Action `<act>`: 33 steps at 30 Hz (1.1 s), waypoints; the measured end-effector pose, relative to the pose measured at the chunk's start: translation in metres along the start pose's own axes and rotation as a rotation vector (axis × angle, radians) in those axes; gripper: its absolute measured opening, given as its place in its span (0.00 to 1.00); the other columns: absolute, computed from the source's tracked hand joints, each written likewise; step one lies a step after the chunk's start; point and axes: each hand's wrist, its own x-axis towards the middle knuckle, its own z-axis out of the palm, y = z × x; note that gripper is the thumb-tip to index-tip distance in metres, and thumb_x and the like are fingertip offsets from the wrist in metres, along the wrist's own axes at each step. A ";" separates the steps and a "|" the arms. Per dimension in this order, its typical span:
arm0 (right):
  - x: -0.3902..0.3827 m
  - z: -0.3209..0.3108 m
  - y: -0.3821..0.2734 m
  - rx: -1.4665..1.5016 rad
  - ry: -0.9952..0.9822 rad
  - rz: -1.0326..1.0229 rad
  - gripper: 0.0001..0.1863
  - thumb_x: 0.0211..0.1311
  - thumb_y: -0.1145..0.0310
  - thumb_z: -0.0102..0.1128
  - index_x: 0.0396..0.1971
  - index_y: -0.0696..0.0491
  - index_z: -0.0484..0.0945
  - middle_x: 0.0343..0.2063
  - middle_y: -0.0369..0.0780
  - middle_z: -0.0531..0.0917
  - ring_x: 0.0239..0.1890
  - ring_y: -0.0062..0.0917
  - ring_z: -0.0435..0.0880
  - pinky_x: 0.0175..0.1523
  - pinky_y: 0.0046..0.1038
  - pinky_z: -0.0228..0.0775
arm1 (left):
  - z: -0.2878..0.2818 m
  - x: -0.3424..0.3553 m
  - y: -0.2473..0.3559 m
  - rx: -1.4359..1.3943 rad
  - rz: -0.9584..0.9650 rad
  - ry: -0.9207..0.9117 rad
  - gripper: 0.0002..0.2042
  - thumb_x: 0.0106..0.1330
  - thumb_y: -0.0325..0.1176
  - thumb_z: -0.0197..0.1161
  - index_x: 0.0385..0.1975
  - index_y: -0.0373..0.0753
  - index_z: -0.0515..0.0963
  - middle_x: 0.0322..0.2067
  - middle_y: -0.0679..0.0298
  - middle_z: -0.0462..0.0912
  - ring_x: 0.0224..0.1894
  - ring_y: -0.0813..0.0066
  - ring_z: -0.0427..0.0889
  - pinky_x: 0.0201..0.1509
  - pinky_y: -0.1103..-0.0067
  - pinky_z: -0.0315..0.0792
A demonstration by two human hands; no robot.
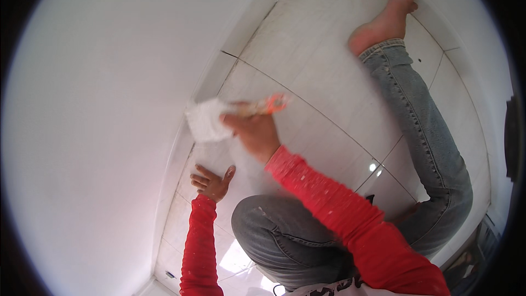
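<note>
White tile floor (pixel 318 38), white wall (pixel 109 104). Our right hand (pixel 258 135) grips a blurred, white-headed brush (pixel 208 120) at the baseboard (pixel 212 79); our left hand (pixel 215 187) is nearer us, fingers spread.

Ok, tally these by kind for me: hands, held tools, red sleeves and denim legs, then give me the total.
Hands: 2, left hand and right hand
Held tools: 1, white-headed tool, blurred
Red sleeves: 2, left sleeve and right sleeve
Denim legs: 2, left leg and right leg
Total: 7
</note>
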 end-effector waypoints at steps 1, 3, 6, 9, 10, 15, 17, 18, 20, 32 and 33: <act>0.016 -0.010 -0.013 0.079 0.034 -0.057 0.12 0.56 0.71 0.70 0.39 0.59 0.81 0.29 0.34 0.83 0.31 0.14 0.80 0.32 0.21 0.74 | 0.001 -0.002 0.001 -0.005 0.005 0.003 0.69 0.48 0.84 0.46 0.68 0.37 0.14 0.67 0.29 0.15 0.71 0.29 0.16 0.71 0.42 0.30; 0.059 -0.038 -0.060 -0.023 0.181 -0.102 0.09 0.55 0.69 0.70 0.32 0.58 0.82 0.28 0.35 0.83 0.29 0.18 0.80 0.33 0.23 0.74 | 0.000 -0.006 0.004 -0.017 0.017 0.007 0.69 0.48 0.84 0.46 0.68 0.36 0.14 0.67 0.29 0.15 0.71 0.29 0.16 0.70 0.41 0.29; 0.112 -0.064 -0.136 0.100 0.512 -0.387 0.11 0.54 0.68 0.70 0.29 0.60 0.81 0.28 0.38 0.83 0.25 0.22 0.80 0.30 0.23 0.77 | -0.001 -0.010 0.012 -0.009 0.039 0.029 0.69 0.48 0.85 0.46 0.68 0.35 0.14 0.67 0.29 0.15 0.71 0.29 0.16 0.70 0.41 0.29; 0.125 -0.063 -0.149 0.194 0.632 -0.485 0.11 0.54 0.68 0.69 0.30 0.61 0.80 0.27 0.39 0.82 0.24 0.22 0.80 0.28 0.23 0.78 | -0.004 -0.014 0.014 -0.004 0.040 0.003 0.69 0.48 0.85 0.45 0.67 0.34 0.14 0.67 0.28 0.15 0.71 0.29 0.16 0.70 0.42 0.28; 0.125 -0.060 -0.149 0.221 0.652 -0.484 0.12 0.54 0.68 0.69 0.30 0.61 0.79 0.27 0.39 0.82 0.23 0.22 0.79 0.28 0.23 0.78 | -0.005 -0.014 0.014 0.000 0.035 -0.004 0.69 0.48 0.85 0.45 0.67 0.34 0.14 0.67 0.28 0.15 0.71 0.29 0.16 0.70 0.42 0.28; 0.056 -0.037 -0.031 -0.162 0.301 -0.253 0.15 0.59 0.66 0.68 0.41 0.61 0.80 0.33 0.38 0.83 0.30 0.18 0.81 0.39 0.21 0.76 | -0.008 -0.017 0.019 0.034 0.013 -0.013 0.69 0.48 0.84 0.45 0.67 0.34 0.14 0.67 0.28 0.15 0.71 0.28 0.16 0.71 0.42 0.29; 0.012 -0.003 -0.012 0.058 0.127 0.004 0.18 0.57 0.68 0.69 0.45 0.62 0.80 0.34 0.36 0.83 0.32 0.16 0.81 0.37 0.21 0.75 | -0.007 -0.014 0.008 0.014 -0.005 -0.007 0.69 0.48 0.84 0.46 0.68 0.34 0.14 0.67 0.28 0.15 0.71 0.28 0.16 0.71 0.42 0.29; 0.011 -0.005 -0.016 -0.006 0.081 0.005 0.17 0.57 0.69 0.69 0.44 0.61 0.80 0.34 0.36 0.83 0.32 0.15 0.80 0.37 0.21 0.75 | -0.005 -0.012 0.009 0.003 0.008 -0.004 0.69 0.48 0.84 0.46 0.68 0.34 0.15 0.67 0.28 0.15 0.71 0.28 0.16 0.71 0.42 0.30; 0.011 -0.007 -0.027 -0.135 -0.014 0.016 0.16 0.56 0.71 0.70 0.43 0.61 0.81 0.32 0.35 0.83 0.33 0.14 0.80 0.36 0.20 0.74 | -0.003 -0.010 0.003 -0.008 0.019 0.020 0.69 0.48 0.84 0.47 0.68 0.34 0.15 0.67 0.28 0.15 0.71 0.28 0.16 0.70 0.41 0.30; 0.147 -0.113 -0.181 -0.221 0.639 -0.724 0.18 0.54 0.64 0.72 0.40 0.61 0.80 0.35 0.36 0.83 0.31 0.17 0.79 0.34 0.22 0.73 | -0.001 -0.009 0.007 -0.021 0.036 -0.010 0.69 0.48 0.84 0.47 0.68 0.34 0.15 0.67 0.28 0.15 0.71 0.28 0.16 0.70 0.40 0.31; 0.154 -0.115 -0.185 -0.261 0.633 -0.731 0.19 0.54 0.64 0.71 0.41 0.61 0.80 0.35 0.37 0.83 0.32 0.18 0.79 0.34 0.22 0.73 | -0.003 -0.008 0.007 -0.027 0.044 -0.003 0.69 0.48 0.84 0.47 0.68 0.34 0.15 0.67 0.28 0.15 0.71 0.28 0.16 0.70 0.40 0.31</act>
